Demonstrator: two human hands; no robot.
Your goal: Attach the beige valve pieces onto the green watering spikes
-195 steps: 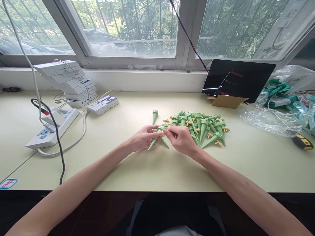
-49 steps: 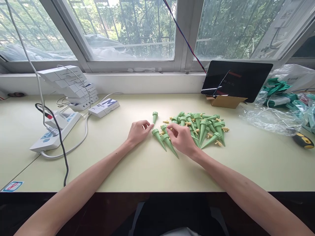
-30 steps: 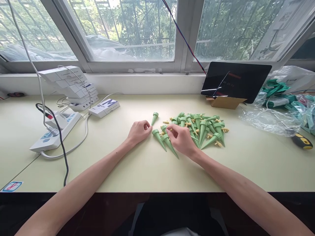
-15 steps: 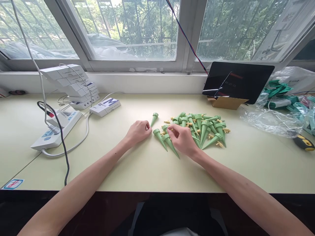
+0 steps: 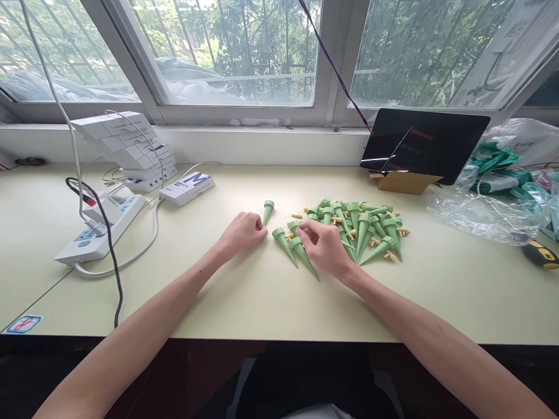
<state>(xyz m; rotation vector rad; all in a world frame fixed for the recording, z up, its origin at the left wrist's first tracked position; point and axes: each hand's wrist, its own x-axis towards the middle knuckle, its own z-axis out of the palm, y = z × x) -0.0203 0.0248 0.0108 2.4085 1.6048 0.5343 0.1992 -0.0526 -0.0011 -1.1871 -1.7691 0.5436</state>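
Note:
My left hand (image 5: 244,231) is closed, its fingertips pinched around the lower, pointed end of a green watering spike (image 5: 268,213). The spike's ribbed cap points up and away from me. Over the left side of a pile of similar green spikes (image 5: 362,230), my right hand (image 5: 325,245) is closed with thumb and forefinger together. Its fingertips are beside the cap of another spike (image 5: 293,226); what they hold, if anything, is hidden. Two spikes (image 5: 286,249) lie between the hands, points toward me. Small yellow valves (image 5: 389,256) stick out among the pile.
At the left are a white power strip (image 5: 98,235) with cables, a stack of white boxes (image 5: 131,152) and a single white box (image 5: 187,188). A dark tablet (image 5: 423,145) leans on a cardboard stand (image 5: 406,181) behind the pile. Clear plastic wrap (image 5: 484,218) and a yellow-black tool (image 5: 540,254) lie right.
My left hand and the spike in it have shifted slightly left, away from the pile. The right hand has stayed nearly still.

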